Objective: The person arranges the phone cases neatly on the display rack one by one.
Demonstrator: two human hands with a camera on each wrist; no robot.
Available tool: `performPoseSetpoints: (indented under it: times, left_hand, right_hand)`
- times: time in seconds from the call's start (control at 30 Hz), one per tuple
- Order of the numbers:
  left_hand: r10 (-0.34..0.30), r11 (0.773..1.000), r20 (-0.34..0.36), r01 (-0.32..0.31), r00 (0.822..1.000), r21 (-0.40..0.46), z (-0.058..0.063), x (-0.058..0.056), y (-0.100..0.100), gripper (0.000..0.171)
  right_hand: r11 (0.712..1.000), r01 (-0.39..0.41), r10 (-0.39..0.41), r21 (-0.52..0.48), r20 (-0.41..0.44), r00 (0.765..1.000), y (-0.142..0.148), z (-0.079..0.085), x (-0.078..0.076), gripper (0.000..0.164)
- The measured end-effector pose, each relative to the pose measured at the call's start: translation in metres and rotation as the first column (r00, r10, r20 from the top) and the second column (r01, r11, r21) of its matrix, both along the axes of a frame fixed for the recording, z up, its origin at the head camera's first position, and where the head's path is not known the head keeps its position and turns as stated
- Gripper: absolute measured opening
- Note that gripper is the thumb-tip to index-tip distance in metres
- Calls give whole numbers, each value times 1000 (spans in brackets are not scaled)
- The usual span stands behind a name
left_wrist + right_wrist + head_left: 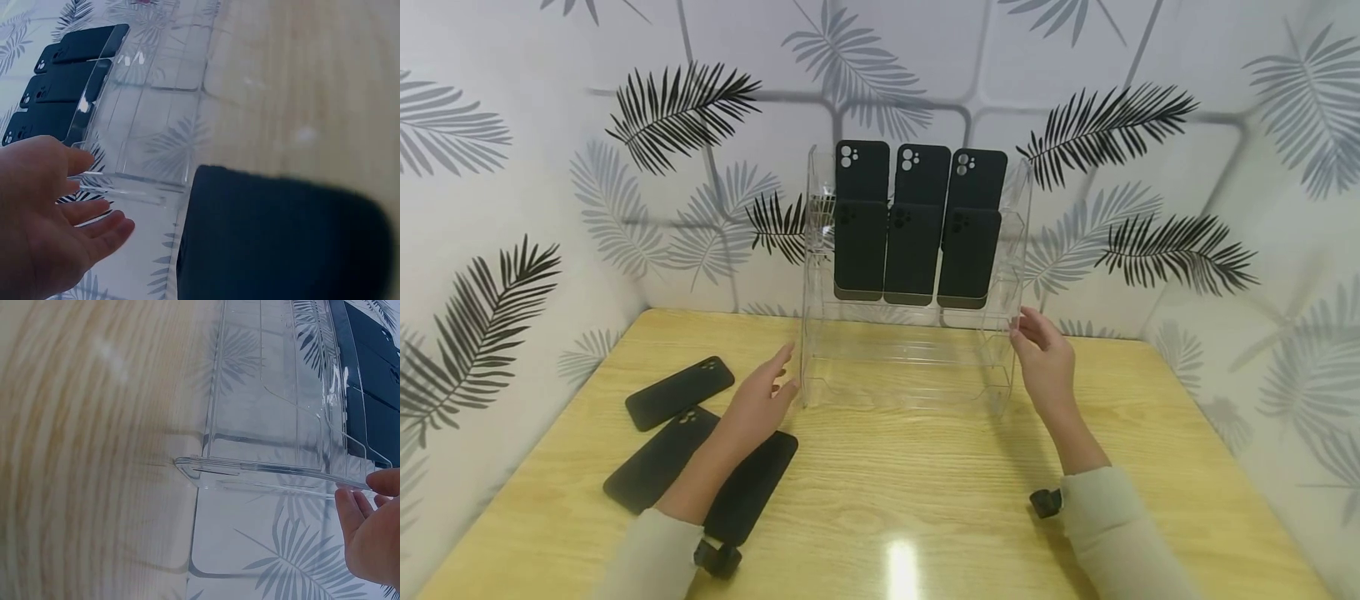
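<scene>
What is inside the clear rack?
In the rack are three front cases and three back cases. The front ones cover most of the back ones' lower parts, hidden from view.

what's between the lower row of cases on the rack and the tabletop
In the head view, the clear rack's lower tiers lie between them, holding nothing.

a yellowish wood-grain desk (917, 475) bears a bright white glare (902, 571); behind it and at both sides rise whitish walls (1213, 50), printed with black and grey feathery leaves (685, 115) and grey lines with rounded corners
</scene>
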State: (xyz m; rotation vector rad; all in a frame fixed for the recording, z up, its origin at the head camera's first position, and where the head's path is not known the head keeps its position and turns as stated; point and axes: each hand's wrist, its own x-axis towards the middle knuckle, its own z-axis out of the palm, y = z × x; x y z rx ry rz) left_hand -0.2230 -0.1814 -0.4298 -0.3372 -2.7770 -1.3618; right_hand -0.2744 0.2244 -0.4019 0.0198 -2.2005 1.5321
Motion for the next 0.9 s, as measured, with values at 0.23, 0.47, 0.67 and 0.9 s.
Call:
performPoseSetpoints:
  times: [0.23,0.47,0.67,0.9]
  left_hand:
    - [-53,981,56,62,997,-186,-11,28,-19,59]
    - [-93,934,122,129,988,-333,-18,52,-28,67]
    - [-129,892,137,175,982,-416,-24,68,-29,75]
    - [-122,883,165,183,979,-433,-24,75,-28,81]
  right_hand:
    - [1000,-12,12,-22,-20,1000,-1,-1,1,41]
    - [999,-24,24,-33,-6,1000,-1,2,0,41]
    - [999,-32,32,-41,6,999,-9,20,16,41]
    - [999,-34,34,-21,-1,999,-11,23,19,41]
